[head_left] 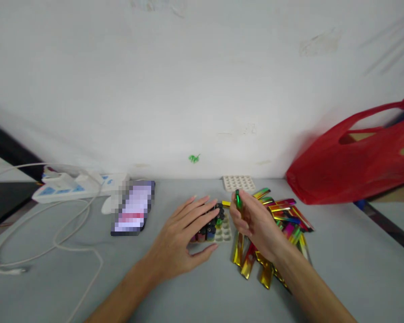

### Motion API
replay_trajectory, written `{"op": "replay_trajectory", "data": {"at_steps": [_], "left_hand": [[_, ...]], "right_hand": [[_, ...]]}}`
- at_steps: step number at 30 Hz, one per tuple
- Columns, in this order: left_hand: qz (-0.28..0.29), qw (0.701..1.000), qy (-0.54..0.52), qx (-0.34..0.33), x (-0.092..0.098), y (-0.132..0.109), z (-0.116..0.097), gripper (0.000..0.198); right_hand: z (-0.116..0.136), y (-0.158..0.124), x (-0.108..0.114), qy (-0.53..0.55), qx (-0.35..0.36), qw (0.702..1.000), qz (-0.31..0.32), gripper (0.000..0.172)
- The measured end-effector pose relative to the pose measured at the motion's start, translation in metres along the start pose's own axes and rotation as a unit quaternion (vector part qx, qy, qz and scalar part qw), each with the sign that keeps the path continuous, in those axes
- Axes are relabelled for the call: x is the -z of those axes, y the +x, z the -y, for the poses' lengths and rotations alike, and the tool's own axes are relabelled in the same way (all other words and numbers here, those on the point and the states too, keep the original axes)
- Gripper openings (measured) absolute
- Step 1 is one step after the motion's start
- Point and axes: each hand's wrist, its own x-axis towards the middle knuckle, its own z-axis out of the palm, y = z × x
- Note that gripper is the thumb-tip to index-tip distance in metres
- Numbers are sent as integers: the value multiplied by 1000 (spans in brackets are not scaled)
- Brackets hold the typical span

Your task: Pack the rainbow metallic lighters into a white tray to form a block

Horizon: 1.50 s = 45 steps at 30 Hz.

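Observation:
My left hand [185, 237] is spread palm down over a pale tray with round hollows [226, 232]. Small dark-topped pieces [209, 231] with coloured lower parts stand in the tray's left part, partly hidden under the fingers. To the right, my right hand [256, 220] pinches a slim shiny piece with a green foil end [238, 199], its lower part hidden by the fingers. Beneath and around that hand lies a loose pile of shiny foil strips [265, 273] in gold, red, green and purple.
A second pale tray [239, 183] lies by the wall. At left are a phone [133, 208], a white power strip [77, 188] and a looping white cable [57, 237]. A red bag [350, 161] stands at the right edge of the grey table [188, 296].

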Motion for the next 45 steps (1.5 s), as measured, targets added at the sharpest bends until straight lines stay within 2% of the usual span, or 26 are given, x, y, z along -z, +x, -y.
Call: {"op": "replay_trajectory", "data": {"at_steps": [3,9,14,23,28,37,45], "left_hand": [[0,1000,-4,0,0,0,-1,72],[3,1000,1,-7,1,0,-2,70],[7,1000,5,-2,1,0,-2,70],[6,1000,1,5,2,0,-3,73],[7,1000,2,7,1,0,-3,74],[4,1000,0,13,0,-1,-1,75],[-3,1000,-2,29,-2,-2,0,75]], "right_hand": [[0,1,1,12,-26,999,32,56],[-4,3,2,16,-30,997,70,71],[-8,3,4,-17,-61,997,53,67],[-16,3,5,-52,-40,998,-4,51],[-20,4,2,-49,-28,998,-29,51],[-16,7,8,-26,-44,998,41,63],[-17,6,6,-27,-54,997,46,65]]}}
